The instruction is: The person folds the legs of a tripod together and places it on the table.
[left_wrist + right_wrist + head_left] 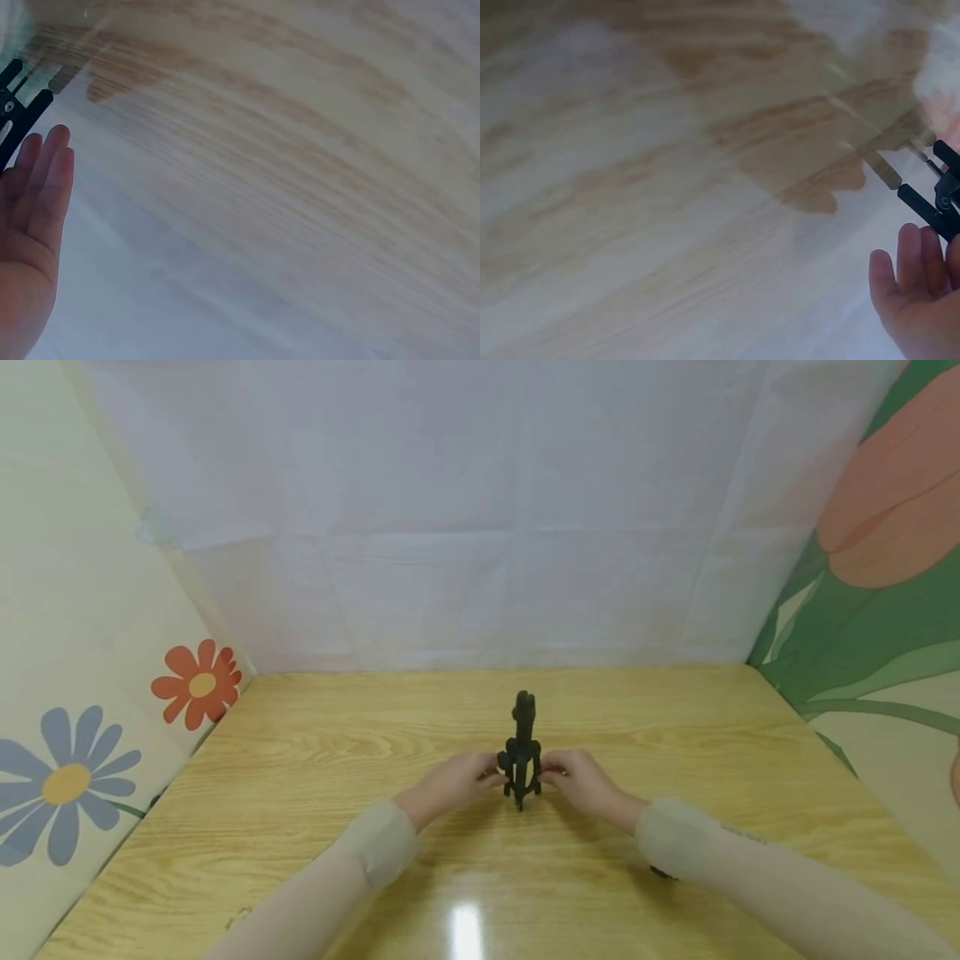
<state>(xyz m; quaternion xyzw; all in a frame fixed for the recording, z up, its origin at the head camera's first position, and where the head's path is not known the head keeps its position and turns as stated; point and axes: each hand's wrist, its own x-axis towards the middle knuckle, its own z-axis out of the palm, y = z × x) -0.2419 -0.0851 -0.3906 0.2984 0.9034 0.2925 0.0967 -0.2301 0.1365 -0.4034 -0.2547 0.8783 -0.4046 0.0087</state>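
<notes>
A small black tripod stands upright on the wooden table, its legs down and a narrow head on top. From the left side my left hand pinches one of its legs between thumb and forefinger. On the opposite side my right hand pinches another leg. In the left wrist view the other fingers extend straight beside the black leg ends; the thumb is hidden. The right wrist view shows the spare fingers loosely extended below the tripod legs, with that thumb out of sight.
The wood-grain table carries a bright light reflection near its front. A white sheet hangs behind it. Painted walls with flowers on the left and a large tulip on the right flank the table.
</notes>
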